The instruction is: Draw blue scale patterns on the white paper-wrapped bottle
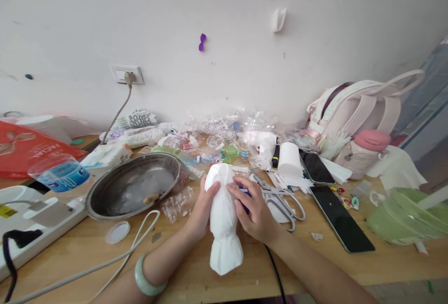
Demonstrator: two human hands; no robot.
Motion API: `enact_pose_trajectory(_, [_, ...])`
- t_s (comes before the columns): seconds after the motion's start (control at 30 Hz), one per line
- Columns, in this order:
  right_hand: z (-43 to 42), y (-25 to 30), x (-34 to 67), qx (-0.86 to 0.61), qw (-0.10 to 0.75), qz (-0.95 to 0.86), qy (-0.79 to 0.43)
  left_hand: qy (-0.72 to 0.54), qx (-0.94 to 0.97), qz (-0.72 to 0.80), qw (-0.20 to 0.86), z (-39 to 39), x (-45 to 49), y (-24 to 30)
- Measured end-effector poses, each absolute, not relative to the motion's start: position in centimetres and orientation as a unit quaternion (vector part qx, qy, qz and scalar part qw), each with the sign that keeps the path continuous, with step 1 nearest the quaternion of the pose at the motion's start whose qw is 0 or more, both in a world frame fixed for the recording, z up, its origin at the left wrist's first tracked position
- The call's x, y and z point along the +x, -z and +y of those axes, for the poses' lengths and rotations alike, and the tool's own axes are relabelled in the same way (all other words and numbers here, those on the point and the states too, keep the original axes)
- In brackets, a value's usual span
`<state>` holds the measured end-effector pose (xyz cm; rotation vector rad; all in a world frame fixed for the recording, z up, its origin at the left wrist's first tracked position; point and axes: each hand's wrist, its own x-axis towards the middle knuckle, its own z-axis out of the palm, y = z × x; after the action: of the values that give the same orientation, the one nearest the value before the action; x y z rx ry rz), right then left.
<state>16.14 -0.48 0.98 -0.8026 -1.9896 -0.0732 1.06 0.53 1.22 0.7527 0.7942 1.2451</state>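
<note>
Upright in front of me is a white paper-wrapped form [223, 220], rounded at the top, pinched in below its middle and flaring at the bottom. My left hand [205, 208] closes around its left side, thumb along the front. From the right, my right hand [252, 208] grips the same form, its fingertips pressed on the paper. Part of a blue object [246, 191] shows behind the right fingers; its kind is hidden. Grey-handled scissors [280, 199] lie just beyond that hand. What is inside the paper cannot be seen.
A metal basin [96, 201] with cloudy contents stands left, near a power strip [45, 222] and loose cables. Clear plastic scraps pile along the wall. Right are a paper roll [290, 159], two phones [341, 217], a green container [392, 220] and a pink backpack [350, 103].
</note>
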Motion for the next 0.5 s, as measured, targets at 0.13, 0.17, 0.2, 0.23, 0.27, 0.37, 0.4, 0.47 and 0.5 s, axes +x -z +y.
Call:
enact_pose_trajectory(0.13, [-0.35,-0.57,16.12,-0.341,0.466,-0.816,0.015,-0.564,0.329,0.368,0.662,0.58,1.12,-1.1])
enact_pose_trajectory(0.17, [-0.36,-0.58,16.15,-0.341,0.463,-0.818,0.017,-0.574,0.335,0.369,0.65,0.57,1.11,-1.04])
enact_pose_trajectory(0.2, [-0.36,-0.64,16.2,-0.34,0.461,-0.819,0.021,-0.585,0.339,0.369,0.638,0.57,1.09,-0.98])
enact_pose_trajectory(0.23, [-0.35,-0.72,16.27,-0.338,0.458,-0.822,0.026,-0.594,0.342,0.366,0.63,0.58,1.07,-0.92])
enact_pose_trajectory(0.27, [-0.34,-0.8,16.35,-0.334,0.456,-0.824,0.033,-0.598,0.343,0.363,0.627,0.6,1.06,-0.87])
enact_pose_trajectory(0.37, [-0.25,-0.99,16.61,-0.321,0.447,-0.833,0.058,-0.584,0.336,0.356,0.648,0.68,1.05,-0.77])
enact_pose_trajectory(0.4, [-0.23,-1.02,16.65,-0.319,0.445,-0.834,0.063,-0.574,0.33,0.357,0.659,0.71,1.05,-0.74])
enact_pose_trajectory(0.47, [-0.2,-1.06,16.65,-0.318,0.443,-0.836,0.063,-0.556,0.319,0.356,0.68,0.75,1.08,-0.73])
enact_pose_trajectory(0.5, [-0.2,-1.09,16.62,-0.319,0.443,-0.836,0.059,-0.552,0.313,0.355,0.687,0.76,1.11,-0.74])
